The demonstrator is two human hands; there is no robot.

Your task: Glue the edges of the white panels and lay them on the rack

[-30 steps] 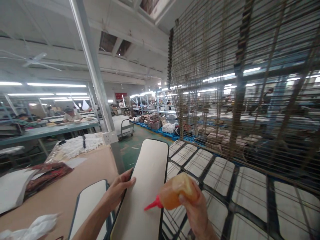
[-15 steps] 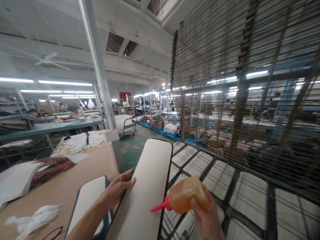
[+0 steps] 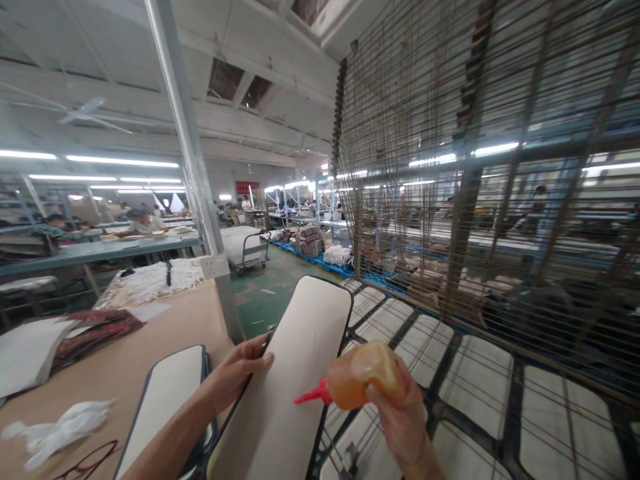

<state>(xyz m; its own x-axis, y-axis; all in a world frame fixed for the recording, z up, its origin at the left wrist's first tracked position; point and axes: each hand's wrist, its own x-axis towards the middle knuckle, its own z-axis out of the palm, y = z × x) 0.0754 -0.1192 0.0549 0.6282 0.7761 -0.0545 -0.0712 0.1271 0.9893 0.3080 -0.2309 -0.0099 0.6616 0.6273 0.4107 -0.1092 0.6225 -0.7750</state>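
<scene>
My left hand (image 3: 234,375) grips the left edge of a long cream panel (image 3: 295,373) with a dark rim, holding it tilted up away from me. My right hand (image 3: 400,420) is wrapped round an orange squeeze bottle (image 3: 363,383); its red nozzle (image 3: 309,397) points left over the panel's surface. A second cream panel (image 3: 163,400) of the same kind lies flat on the brown table (image 3: 120,360) to the left of my forearm.
A wire rack (image 3: 475,200) with many thin shelves stands close on the right; its lower shelf holds several more cream panels (image 3: 480,373). A crumpled white cloth (image 3: 60,430) and stacked sheets (image 3: 35,350) lie on the table. A grey pillar (image 3: 193,173) rises behind it. Other people work at distant benches.
The panel has tipped a little further right and up. The bottle has shifted slightly, its nozzle still over the panel. Both grips are unchanged.
</scene>
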